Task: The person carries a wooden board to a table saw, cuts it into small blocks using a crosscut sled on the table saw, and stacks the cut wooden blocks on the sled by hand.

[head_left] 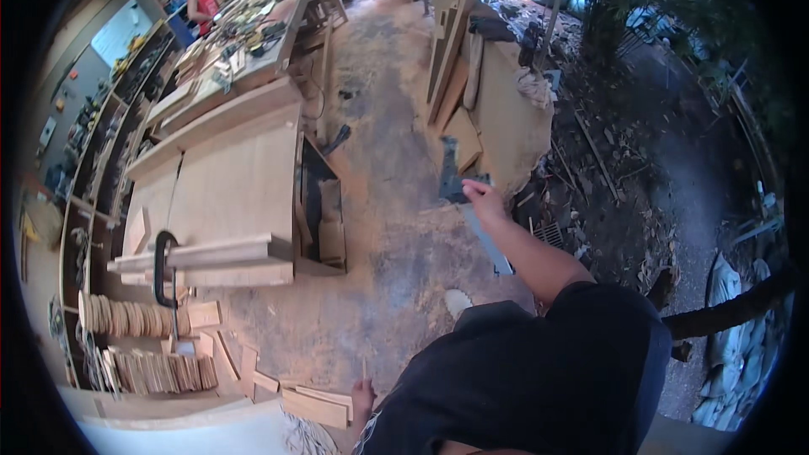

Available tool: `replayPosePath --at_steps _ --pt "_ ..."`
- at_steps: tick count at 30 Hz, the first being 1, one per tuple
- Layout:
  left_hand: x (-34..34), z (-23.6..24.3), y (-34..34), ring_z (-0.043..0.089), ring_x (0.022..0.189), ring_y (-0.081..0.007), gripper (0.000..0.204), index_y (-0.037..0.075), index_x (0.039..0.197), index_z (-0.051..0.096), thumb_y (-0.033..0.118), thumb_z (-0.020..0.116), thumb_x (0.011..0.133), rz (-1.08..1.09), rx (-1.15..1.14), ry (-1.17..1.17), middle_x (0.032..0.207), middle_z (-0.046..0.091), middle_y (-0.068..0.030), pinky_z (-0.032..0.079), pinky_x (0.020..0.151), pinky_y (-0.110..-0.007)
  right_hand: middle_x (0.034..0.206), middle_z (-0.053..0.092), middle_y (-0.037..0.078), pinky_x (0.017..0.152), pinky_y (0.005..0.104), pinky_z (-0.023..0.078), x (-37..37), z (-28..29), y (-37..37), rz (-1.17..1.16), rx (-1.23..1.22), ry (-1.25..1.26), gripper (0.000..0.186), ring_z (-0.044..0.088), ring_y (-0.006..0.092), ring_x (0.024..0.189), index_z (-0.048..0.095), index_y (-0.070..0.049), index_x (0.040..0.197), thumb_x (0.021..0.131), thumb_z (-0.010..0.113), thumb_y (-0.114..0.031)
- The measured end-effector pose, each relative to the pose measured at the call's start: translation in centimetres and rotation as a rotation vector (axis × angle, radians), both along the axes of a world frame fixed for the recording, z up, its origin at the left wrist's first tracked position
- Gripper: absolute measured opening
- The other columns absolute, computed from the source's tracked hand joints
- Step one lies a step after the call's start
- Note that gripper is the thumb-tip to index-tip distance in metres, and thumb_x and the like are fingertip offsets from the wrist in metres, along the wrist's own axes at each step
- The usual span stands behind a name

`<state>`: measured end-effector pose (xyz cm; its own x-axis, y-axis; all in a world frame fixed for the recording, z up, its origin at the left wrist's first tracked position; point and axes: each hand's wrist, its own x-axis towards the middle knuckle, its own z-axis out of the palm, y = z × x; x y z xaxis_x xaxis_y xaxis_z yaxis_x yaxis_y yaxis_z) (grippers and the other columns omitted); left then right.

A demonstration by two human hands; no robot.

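Observation:
My right hand [479,194], arm stretched forward, has its fingers closed beside a dark green tool-like object [452,179] whose kind I cannot make out. What the fingers hold, if anything, is hidden. A long flat grey strip [489,242] runs from there back under my forearm. Low in the view, my left hand [363,396] is closed around a thin light stick [365,368] that points upward. Beside that hand lie several flat wooden boards [316,407].
A wooden workbench [232,177] with a black C-clamp [160,270] stands at left, stacked wood pieces [160,371] below it. Farther off, a person [202,4] stands by a cluttered bench [244,46]. Planks [455,42] lean ahead; debris-covered ground [607,160] lies at right.

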<state>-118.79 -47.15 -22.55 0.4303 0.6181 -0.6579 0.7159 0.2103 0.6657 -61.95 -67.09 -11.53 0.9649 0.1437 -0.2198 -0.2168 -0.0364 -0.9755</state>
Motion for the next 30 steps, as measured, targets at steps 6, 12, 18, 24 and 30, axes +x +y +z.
replayPosePath --at_steps 6,12,18,24,30 --pt "21.0 8.5 5.7 0.052 0.062 -0.01 0.029 0.003 0.105 0.061 0.031 0.058 0.098 -0.15 -0.029 -0.293 0.072 0.053 0.0003 0.046 0.058 -0.026 0.112 0.07 0.009 0.095 0.0279 0.046 13.9 1.7 0.9 -0.322 0.095 -0.132 0.026 0.063 0.0158 0.103 0.07 -0.005 0.117 0.091 0.068 -0.011" --pt "33.6 27.6 16.0 0.053 0.075 -0.0086 0.033 0.002 0.121 0.059 0.024 0.058 0.098 -0.603 0.133 -0.652 0.083 0.058 -0.0006 0.045 0.067 -0.024 0.115 0.068 0.009 0.096 0.0286 0.046 25.1 2.1 3.2 -0.601 0.266 -0.176 0.026 0.062 0.0157 0.105 0.068 -0.002 0.118 0.094 0.065 -0.012" --pt "47.3 37.8 28.8 0.049 0.073 -0.0105 0.033 -0.002 0.115 0.058 0.026 0.058 0.096 -0.847 0.456 -0.522 0.082 0.058 -0.0031 0.044 0.068 -0.028 0.117 0.067 0.009 0.096 0.0284 0.046 33.9 4.8 6.8 -0.786 0.474 -0.193 0.025 0.061 0.0161 0.106 0.068 -0.001 0.118 0.095 0.064 -0.011" --pt "61.4 35.0 32.2 0.048 0.073 -0.0087 0.039 -0.001 0.116 0.057 0.034 0.058 0.097 -0.868 0.369 -0.539 0.081 0.054 0.0001 0.041 0.067 -0.025 0.121 0.066 0.009 0.098 0.0277 0.046 43.8 3.7 9.6 -0.989 0.491 -0.067 0.027 0.06 0.0166 0.109 0.067 0.0 0.12 0.094 0.063 -0.008" --pt "71.6 31.2 32.0 0.054 0.072 -0.0114 0.051 0.0 0.119 0.059 0.047 0.052 0.099 -0.598 0.296 -0.632 0.077 0.056 -0.0032 0.044 0.068 -0.026 0.128 0.062 0.01 0.102 0.029 0.042 50.2 1.6 12.2 -1.114 0.576 -0.04 0.031 0.056 0.0166 0.117 0.064 0.0 0.124 0.094 0.063 -0.008"
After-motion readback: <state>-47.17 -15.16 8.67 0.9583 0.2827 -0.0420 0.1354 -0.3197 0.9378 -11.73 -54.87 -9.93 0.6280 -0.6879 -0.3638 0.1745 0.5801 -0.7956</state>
